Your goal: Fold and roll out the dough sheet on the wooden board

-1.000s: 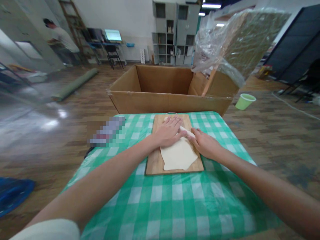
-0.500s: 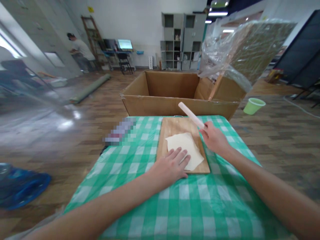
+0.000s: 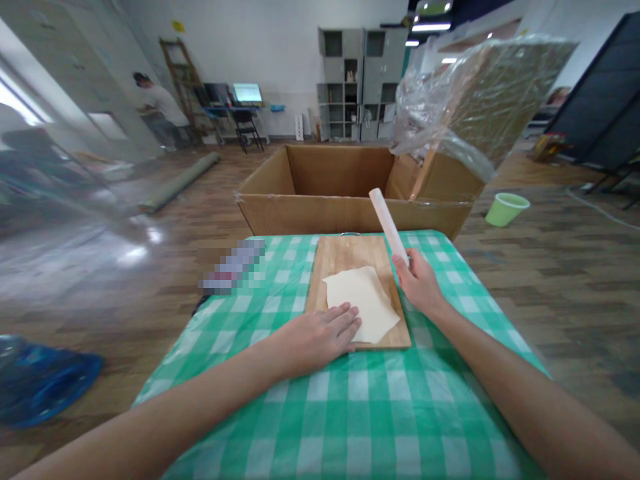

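Observation:
A flat sheet of pale dough (image 3: 363,301) lies on a wooden cutting board (image 3: 350,257) on the green checked tablecloth (image 3: 360,413). My left hand (image 3: 315,337) rests flat at the board's near left corner, fingertips touching the dough's edge. My right hand (image 3: 419,283) is at the board's right side, closed around the lower end of a white rolling pin (image 3: 389,225). The pin is lifted off the board and points up and away to the left.
A large open cardboard box (image 3: 345,187) stands right behind the table, with a plastic-wrapped bundle (image 3: 475,100) leaning over its right side. A green cup (image 3: 506,208) sits on the floor at right. A blurred item (image 3: 233,267) lies at the table's left edge. A person stands far back left.
Both hands were rolling the pin over the dough. My right hand has lifted the pin and tilted it more upright; my left hand drew back to the board's near left corner.

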Tool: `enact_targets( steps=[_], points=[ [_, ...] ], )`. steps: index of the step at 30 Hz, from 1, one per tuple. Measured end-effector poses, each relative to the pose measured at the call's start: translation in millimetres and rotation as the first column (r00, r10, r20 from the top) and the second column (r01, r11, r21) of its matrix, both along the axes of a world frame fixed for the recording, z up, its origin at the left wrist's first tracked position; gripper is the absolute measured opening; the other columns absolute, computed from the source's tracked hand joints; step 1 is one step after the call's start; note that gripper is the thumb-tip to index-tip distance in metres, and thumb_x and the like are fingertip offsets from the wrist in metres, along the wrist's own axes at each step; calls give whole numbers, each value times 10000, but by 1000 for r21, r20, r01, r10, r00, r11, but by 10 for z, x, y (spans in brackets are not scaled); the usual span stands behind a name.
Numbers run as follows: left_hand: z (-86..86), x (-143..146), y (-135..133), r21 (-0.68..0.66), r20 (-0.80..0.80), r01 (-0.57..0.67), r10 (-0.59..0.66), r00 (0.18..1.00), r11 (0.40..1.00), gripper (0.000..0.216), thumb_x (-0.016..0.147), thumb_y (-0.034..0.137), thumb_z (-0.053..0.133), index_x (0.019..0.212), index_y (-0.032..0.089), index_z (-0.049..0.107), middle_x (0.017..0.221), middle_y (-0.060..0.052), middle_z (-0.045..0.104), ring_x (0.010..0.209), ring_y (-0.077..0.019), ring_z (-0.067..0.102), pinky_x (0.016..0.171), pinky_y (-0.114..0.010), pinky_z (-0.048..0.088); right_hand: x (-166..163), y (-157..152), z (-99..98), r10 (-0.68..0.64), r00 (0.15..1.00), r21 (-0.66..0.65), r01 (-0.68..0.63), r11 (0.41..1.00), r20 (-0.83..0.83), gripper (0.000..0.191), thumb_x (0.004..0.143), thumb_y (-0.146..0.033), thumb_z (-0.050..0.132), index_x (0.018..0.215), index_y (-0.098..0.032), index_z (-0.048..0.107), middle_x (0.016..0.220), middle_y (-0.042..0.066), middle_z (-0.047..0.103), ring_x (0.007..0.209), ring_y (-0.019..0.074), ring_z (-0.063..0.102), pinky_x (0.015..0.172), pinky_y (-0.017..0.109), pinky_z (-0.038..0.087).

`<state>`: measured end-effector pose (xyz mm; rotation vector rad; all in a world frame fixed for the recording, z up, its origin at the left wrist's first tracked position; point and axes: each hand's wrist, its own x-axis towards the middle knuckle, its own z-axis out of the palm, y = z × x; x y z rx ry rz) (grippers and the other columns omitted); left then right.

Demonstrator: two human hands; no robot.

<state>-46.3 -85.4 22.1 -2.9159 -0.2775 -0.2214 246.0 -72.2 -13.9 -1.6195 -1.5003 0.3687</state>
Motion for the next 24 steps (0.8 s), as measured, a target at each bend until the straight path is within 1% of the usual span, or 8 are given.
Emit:
enact_targets(
  steps=[3,6,9,11,16,20,22,24],
  points=[
    [69,-66,18,38,-48,37,-35,998,999,365,1067,199,465,1378,73,608,1408,-205,656,1311,-269,647,1072,-368,546,7,-54,32,-11,1000,12,11,1000,-7,412,1022,-627,411,1009,-236,539,642,-28,567,585,198,561,534,304,359],
    [98,-97,-19,147,-92,62,-48,995,987,342,1040,125,447,1312,48,641,1319,-224,702,1210,-289,708,958,-385,605,16,-65,44,-1,1000,20,0,1000,15,373,1022,-589,430,999,-234,544,654,-19,582,598,208,567,551,315,345],
    [109,-68,-77,237,-124,39,-10,992,971,318,998,73,464,1250,23,652,1212,-245,735,1100,-310,748,834,-392,634,42,-46,23,-3,1000,32,3,999,16,364,1022,-579,428,1007,-234,543,693,-7,612,626,218,582,569,318,353],
    [142,-22,-90,244,-147,8,29,989,970,271,980,61,484,1181,43,664,1119,-225,755,1005,-300,765,763,-379,631,63,-31,4,-5,1000,39,5,999,20,360,1020,-579,428,1007,-237,539,688,-10,610,621,220,580,567,316,349],
    [260,167,-120,162,-205,-99,131,970,982,129,977,105,539,920,142,649,822,-92,703,726,-235,710,601,-325,563,100,-12,-14,12,999,58,-14,998,40,346,1023,-554,425,1030,-229,543,693,-11,618,619,219,583,574,313,351],
    [276,389,-330,108,-151,-168,183,971,980,160,986,162,517,893,142,647,843,-108,682,769,-263,689,619,-361,553,103,-8,-11,8,999,72,-10,997,34,355,1027,-551,417,1035,-222,549,735,-1,642,640,212,593,584,307,352],
    [294,482,-405,17,-155,-217,217,964,976,204,1000,223,500,885,152,653,858,-108,682,788,-260,683,646,-365,551,100,-6,-14,12,1000,77,-14,997,25,351,1028,-543,420,1038,-219,552,758,4,653,652,208,596,587,302,348],
    [323,528,-366,-110,-123,-308,294,948,945,242,1016,295,481,940,165,671,932,-110,691,849,-246,687,714,-359,556,98,-2,-23,15,1000,66,-16,998,14,339,1026,-532,431,1037,-216,553,767,8,657,667,205,600,591,298,346]
  ],
)
